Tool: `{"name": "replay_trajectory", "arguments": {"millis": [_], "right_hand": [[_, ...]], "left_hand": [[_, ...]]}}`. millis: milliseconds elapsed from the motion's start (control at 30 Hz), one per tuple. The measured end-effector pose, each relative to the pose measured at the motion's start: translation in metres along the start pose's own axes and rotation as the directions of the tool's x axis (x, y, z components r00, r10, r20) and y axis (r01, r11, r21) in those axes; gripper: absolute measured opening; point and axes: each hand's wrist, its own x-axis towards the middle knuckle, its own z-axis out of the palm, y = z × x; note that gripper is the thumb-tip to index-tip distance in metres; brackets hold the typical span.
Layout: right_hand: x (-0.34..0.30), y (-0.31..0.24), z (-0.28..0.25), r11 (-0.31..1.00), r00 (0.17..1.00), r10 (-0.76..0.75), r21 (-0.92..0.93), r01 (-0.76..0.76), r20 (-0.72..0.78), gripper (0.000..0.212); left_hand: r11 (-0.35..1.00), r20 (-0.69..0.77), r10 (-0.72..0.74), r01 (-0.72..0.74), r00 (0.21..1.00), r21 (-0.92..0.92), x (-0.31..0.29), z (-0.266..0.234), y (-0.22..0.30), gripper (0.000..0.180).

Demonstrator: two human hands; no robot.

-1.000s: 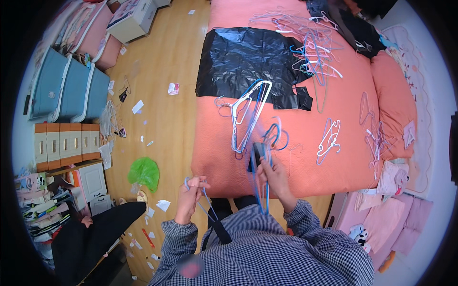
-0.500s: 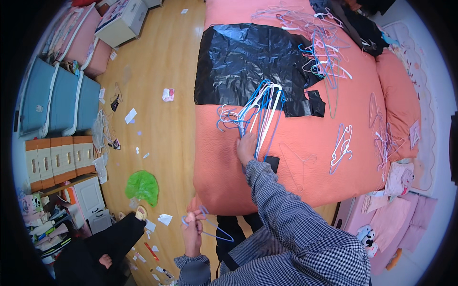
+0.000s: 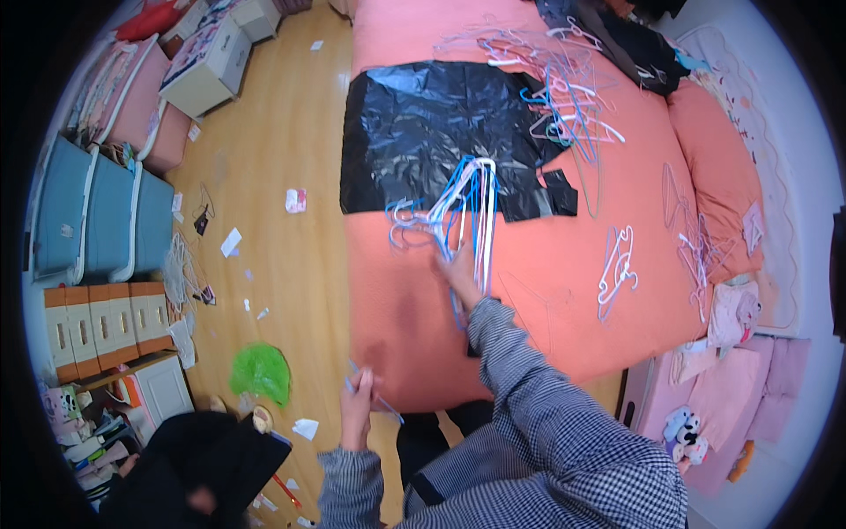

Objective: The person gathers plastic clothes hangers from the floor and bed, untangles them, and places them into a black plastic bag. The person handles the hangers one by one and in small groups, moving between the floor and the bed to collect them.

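Observation:
My right hand (image 3: 460, 271) reaches out over the salmon bedspread (image 3: 546, 291) and rests on a stack of blue and white wire hangers (image 3: 463, 207), its fingers on their lower ends. My left hand (image 3: 357, 401) stays low by the bed's near edge, closed around a thin blue hanger (image 3: 374, 398). The stack lies partly on a black plastic bag (image 3: 441, 132) spread flat on the bed. A tangled heap of more hangers (image 3: 555, 79) sits farther up the bed.
Loose pale hangers (image 3: 617, 264) lie to the right on the bed. Blue storage bins (image 3: 97, 216) and small drawer units (image 3: 97, 322) line the left wall. A green bag (image 3: 260, 372) and paper scraps lie on the wooden floor (image 3: 282, 141). Pink clothes (image 3: 749, 370) are piled at right.
My right hand has carried the hangers from near my body out onto the bed and laid them on the stack. My left hand has stayed low with one hanger.

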Motion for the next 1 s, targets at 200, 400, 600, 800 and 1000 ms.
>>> {"name": "replay_trajectory", "arguments": {"millis": [200,400,600,800,1000], "right_hand": [[-0.010,-0.014,-0.190,0.994,0.975,0.045,0.090,-0.065,0.216,0.037],[-0.106,-0.018,-0.336,0.864,0.973,0.205,0.448,-0.232,0.108,0.019],[-0.178,0.018,-0.353,0.872,0.956,0.278,0.443,-0.210,-0.092,0.013],[-0.221,0.012,-0.291,0.992,0.993,0.116,0.043,-0.116,0.009,0.036],[-0.254,-0.033,-0.172,0.984,0.918,-0.136,0.156,0.083,0.371,0.046]], "left_hand": [[0.808,0.193,0.420,-0.462,0.887,0.364,0.048,0.086,0.008,0.026],[-0.082,0.653,0.475,-0.709,0.590,0.700,0.067,0.183,0.013,0.011],[-0.536,0.833,0.332,-0.638,0.443,0.553,0.104,0.216,-0.015,0.008],[0.672,0.862,-0.062,-0.617,0.504,0.409,-0.001,0.215,0.048,0.077],[0.999,0.754,-0.045,0.032,0.656,0.032,-0.064,0.174,0.047,0.065]]}}
